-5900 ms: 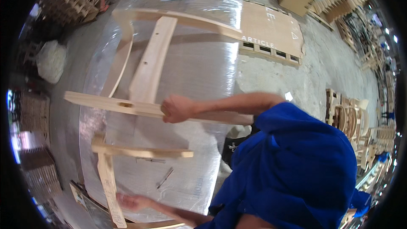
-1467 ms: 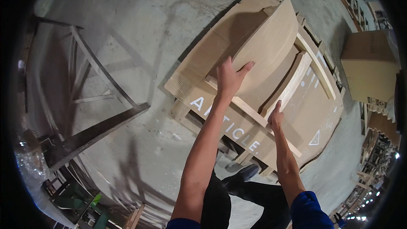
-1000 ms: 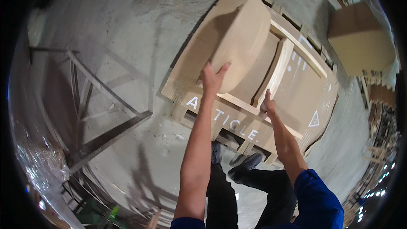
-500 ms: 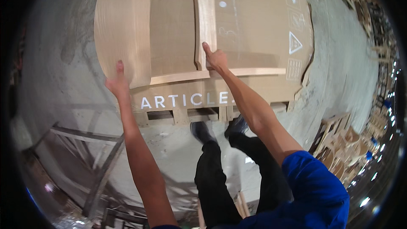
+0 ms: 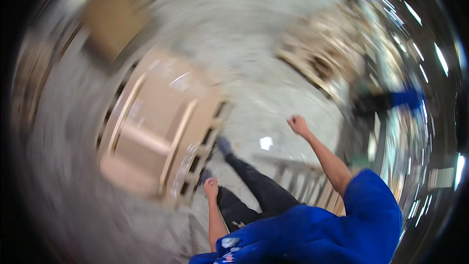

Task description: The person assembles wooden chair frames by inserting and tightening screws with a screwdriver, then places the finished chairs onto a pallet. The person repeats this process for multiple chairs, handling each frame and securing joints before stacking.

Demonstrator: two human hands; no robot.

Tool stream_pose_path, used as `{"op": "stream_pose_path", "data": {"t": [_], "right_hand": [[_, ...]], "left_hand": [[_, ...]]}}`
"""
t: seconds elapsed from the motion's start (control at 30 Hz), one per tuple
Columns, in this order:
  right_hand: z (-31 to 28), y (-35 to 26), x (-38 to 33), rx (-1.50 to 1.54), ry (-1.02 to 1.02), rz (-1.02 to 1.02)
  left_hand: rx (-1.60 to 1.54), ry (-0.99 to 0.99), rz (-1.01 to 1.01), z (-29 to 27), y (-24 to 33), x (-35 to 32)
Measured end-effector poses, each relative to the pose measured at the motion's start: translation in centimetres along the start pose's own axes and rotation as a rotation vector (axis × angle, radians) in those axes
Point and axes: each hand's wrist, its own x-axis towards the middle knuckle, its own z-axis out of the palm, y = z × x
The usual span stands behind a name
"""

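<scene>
A pale wooden frame of two rails, a crossbar (image 5: 145, 138) and a broad end panel (image 5: 128, 173) lies on a cardboard sheet (image 5: 168, 80) over a pallet (image 5: 199, 160), left of me. My left hand (image 5: 211, 187) hangs beside the pallet's near corner, apart from the frame, its fingers curled and nothing seen in them. Out to the right, over the floor, my right hand (image 5: 298, 125) is held in a loose fist, with no object visible in it. Motion blurs much of the picture.
A brown carton (image 5: 115, 22) stands at the far left. Another pallet (image 5: 305, 73) carries a pile of wooden parts at the far right. Slatted wood (image 5: 293, 173) is close by my right side. A person in blue (image 5: 406, 99) is farther right. White scrap (image 5: 266, 143) lies on the floor.
Both hands have come off the wooden frame and closed. My view and body have swung to the right, so the pallet now sits at the left.
</scene>
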Motion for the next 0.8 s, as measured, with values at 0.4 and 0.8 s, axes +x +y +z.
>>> {"op": "stream_pose_path", "data": {"t": [0.4, 0.8], "right_hand": [[-15.9, 18.8, -53.0, 0.554, 1.002, 0.961], [-13.0, 31.9, -85.8, 0.695, 1.199, 1.707]], "left_hand": [[0.742, -0.453, 0.282, 27.2, 6.6, -15.2], [1.041, -1.653, 0.405, 67.8, -17.6, -50.3]]}}
